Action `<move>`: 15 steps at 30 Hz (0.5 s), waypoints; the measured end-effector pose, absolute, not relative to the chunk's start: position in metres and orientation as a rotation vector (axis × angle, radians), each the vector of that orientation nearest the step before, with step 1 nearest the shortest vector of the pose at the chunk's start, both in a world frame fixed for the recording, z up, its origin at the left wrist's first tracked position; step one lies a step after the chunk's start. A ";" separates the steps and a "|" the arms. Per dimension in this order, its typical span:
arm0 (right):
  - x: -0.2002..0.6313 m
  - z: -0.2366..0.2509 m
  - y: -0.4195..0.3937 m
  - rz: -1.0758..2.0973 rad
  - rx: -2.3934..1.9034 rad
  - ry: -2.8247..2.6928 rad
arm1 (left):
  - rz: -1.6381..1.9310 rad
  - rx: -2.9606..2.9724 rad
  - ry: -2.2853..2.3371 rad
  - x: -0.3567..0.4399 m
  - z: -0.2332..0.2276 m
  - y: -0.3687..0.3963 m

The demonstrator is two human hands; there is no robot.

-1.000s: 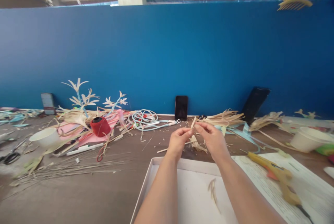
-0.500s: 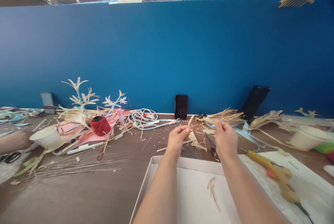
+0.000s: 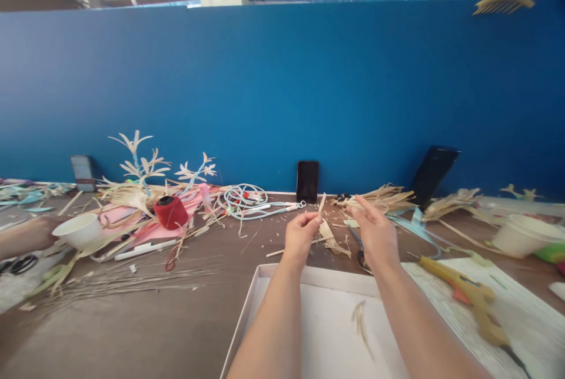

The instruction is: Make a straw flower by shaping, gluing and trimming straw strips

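Observation:
My left hand (image 3: 299, 238) is closed, thumb and forefinger pinching a narrow pale strip of dried husk (image 3: 322, 203) that points upward. To its right, my right hand (image 3: 374, 230) has its fingers stretched out toward the strip, apart from it. I see nothing held in the right hand. Between the hands, a wider piece of dried husk (image 3: 330, 236) lies on the table. Dark-handled scissors (image 3: 361, 255) lie beside my right hand, partly hidden by it. Below both forearms is a shallow white box lid (image 3: 326, 332) with a few husk scraps (image 3: 361, 323) in it.
A yellow glue gun (image 3: 468, 293) lies on printed paper at right, near a white cup (image 3: 523, 235). A phone (image 3: 308, 181) leans on the blue partition (image 3: 282, 90). At left are husk flowers (image 3: 145, 167), a red spool (image 3: 170, 212), thin wires (image 3: 145, 285) and another person's hand (image 3: 37, 233).
My right hand has moved slightly left, toward the left hand, and its closed fingers have stretched out. The left hand keeps its pinch on the strip.

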State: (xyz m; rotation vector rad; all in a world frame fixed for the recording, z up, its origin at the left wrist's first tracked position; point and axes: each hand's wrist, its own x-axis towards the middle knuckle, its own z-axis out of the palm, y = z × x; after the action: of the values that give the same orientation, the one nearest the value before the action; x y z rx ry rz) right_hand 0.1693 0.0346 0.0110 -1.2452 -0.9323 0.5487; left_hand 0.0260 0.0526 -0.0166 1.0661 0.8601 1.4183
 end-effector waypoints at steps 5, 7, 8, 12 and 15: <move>0.165 0.012 0.035 0.650 -1.303 -1.006 | 1.363 1.152 0.830 0.030 -0.017 0.050; 0.162 0.012 0.034 0.780 -1.246 -1.048 | 1.328 1.179 0.807 0.031 -0.015 0.048; 0.160 0.012 0.033 0.846 -1.217 -1.064 | 1.309 1.197 0.802 0.031 -0.014 0.047; 0.158 0.014 0.030 0.968 -1.153 -1.061 | 1.251 1.303 0.852 0.031 -0.010 0.044; 0.161 0.014 0.030 0.896 -1.192 -1.080 | 1.236 1.378 0.869 0.031 -0.009 0.043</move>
State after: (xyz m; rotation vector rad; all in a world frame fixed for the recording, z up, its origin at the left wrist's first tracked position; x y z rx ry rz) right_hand 0.1608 0.0297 0.0144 -1.1918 -1.0797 0.8957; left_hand 0.0305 0.0435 -0.0093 1.3779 0.8688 1.2356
